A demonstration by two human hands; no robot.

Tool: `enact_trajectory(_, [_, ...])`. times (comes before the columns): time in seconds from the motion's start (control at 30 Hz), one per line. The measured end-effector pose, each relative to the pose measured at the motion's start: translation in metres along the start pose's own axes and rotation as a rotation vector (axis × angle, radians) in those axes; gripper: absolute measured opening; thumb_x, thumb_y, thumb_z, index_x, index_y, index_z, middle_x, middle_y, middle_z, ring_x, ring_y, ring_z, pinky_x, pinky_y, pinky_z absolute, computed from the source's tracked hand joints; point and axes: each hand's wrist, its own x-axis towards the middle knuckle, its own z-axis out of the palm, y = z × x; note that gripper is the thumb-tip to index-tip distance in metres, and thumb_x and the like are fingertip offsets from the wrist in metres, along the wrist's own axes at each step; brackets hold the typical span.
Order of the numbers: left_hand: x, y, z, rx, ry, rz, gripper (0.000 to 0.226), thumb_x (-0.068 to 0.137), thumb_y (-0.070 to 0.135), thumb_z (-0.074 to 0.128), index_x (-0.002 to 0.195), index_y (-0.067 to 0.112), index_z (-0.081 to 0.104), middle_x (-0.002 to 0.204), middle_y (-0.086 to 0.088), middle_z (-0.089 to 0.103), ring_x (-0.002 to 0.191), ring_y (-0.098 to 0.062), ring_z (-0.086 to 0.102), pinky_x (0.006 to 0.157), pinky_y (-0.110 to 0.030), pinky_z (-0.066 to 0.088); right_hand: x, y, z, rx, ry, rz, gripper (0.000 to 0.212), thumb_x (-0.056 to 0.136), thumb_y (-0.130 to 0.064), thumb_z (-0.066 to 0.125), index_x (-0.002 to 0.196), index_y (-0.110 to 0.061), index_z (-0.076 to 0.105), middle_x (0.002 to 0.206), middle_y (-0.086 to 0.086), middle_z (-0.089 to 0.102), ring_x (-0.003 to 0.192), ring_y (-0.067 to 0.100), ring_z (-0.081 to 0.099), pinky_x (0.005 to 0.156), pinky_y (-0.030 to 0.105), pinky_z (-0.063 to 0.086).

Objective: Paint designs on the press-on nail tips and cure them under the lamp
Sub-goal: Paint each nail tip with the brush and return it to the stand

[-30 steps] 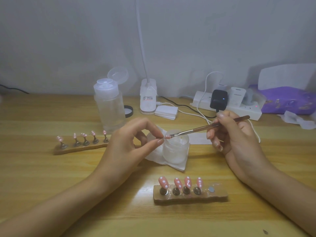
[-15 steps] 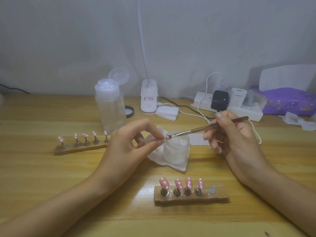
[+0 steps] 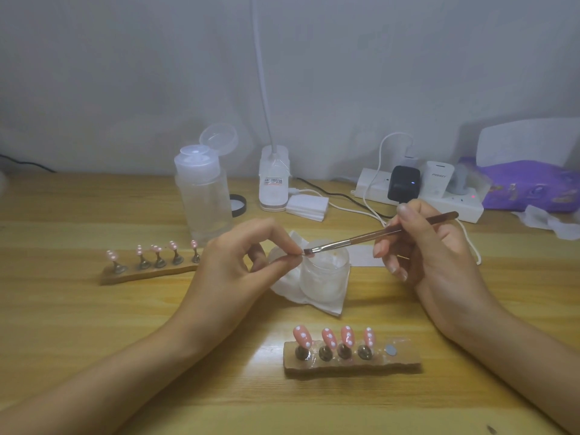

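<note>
Jar [image 3: 324,273] of frosted glass sat at frame centre on a white wipe [image 3: 290,291], open, its pale contents unclear. Above its rim your left hand [image 3: 238,265] pinched a small nail tip [image 3: 308,253]; your right hand [image 3: 433,255] gripped the brush [image 3: 361,237], bristles on that tip. Behind, left of centre, the clear bottle [image 3: 204,199] stood with cap flipped up. Four pink dotted tips [image 3: 302,335] stood on the lower-centre holder [image 3: 401,361].

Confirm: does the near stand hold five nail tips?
No, the near stand holds four pink nail tips; its right-end spot shows only a bare disc.
</note>
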Motion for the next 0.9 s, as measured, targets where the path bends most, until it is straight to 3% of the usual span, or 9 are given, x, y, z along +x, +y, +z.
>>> enact_trajectory(0.13, [0.0005,-0.0001,0.0007,0.007,0.012,0.000,0.013,0.083,0.016,0.078,0.079,0.024,0.069,0.090,0.005,0.068,0.058,-0.010,0.044,0.059,-0.010,0.038,-0.0003,0.0008,-0.0011,-0.009,0.044,0.019,0.023,0.088,-0.036,0.056,0.077,-0.016,0.054,0.060,0.006,0.065,0.045,0.012,0.050,0.041,0.017,0.038])
enact_trajectory(0.3, [0.0006,0.0000,0.0007,-0.010,0.006,-0.009,0.012,0.083,0.015,0.078,0.079,0.023,0.069,0.090,0.004,0.068,0.058,-0.010,0.043,0.059,-0.012,0.040,0.0000,-0.0001,-0.0005,0.007,0.008,-0.008,0.027,0.094,-0.037,0.058,0.071,-0.023,0.058,0.061,0.007,0.066,0.045,0.014,0.050,0.042,0.018,0.038])
enact_trajectory(0.5, [0.0009,0.0006,0.0010,-0.008,0.012,-0.010,0.020,0.082,0.012,0.079,0.077,0.026,0.067,0.089,0.004,0.068,0.057,-0.008,0.042,0.058,-0.012,0.039,0.0000,0.0012,-0.0021,-0.008,0.056,0.008,0.026,0.100,-0.028,0.051,0.077,-0.016,0.052,0.060,0.006,0.065,0.045,0.012,0.049,0.041,0.017,0.037])
enact_trajectory(0.63, [0.0009,0.0001,0.0012,-0.004,0.004,-0.015,0.012,0.082,0.023,0.077,0.077,0.026,0.067,0.089,0.006,0.069,0.057,-0.006,0.044,0.058,-0.012,0.040,-0.0015,-0.0007,0.0005,-0.016,0.018,-0.009,0.027,0.098,-0.033,0.055,0.073,-0.021,0.056,0.062,0.006,0.066,0.045,0.013,0.050,0.041,0.018,0.038])
enact_trajectory(0.73, [0.0007,0.0003,0.0021,-0.002,0.018,-0.022,0.010,0.080,0.027,0.074,0.075,0.026,0.066,0.085,0.007,0.068,0.058,-0.005,0.045,0.057,-0.010,0.038,-0.0015,-0.0003,-0.0010,-0.021,0.071,0.014,0.027,0.101,-0.025,0.049,0.076,-0.017,0.052,0.059,0.006,0.064,0.044,0.012,0.048,0.041,0.017,0.037])
enact_trajectory(0.9, [0.0004,0.0006,0.0025,-0.005,0.019,-0.027,0.009,0.080,0.028,0.073,0.074,0.026,0.067,0.071,0.018,0.063,0.054,-0.004,0.045,0.057,-0.011,0.037,-0.0028,-0.0019,0.0006,-0.006,0.026,-0.019,0.026,0.097,-0.032,0.053,0.076,-0.018,0.052,0.060,0.006,0.065,0.044,0.013,0.049,0.041,0.017,0.037])
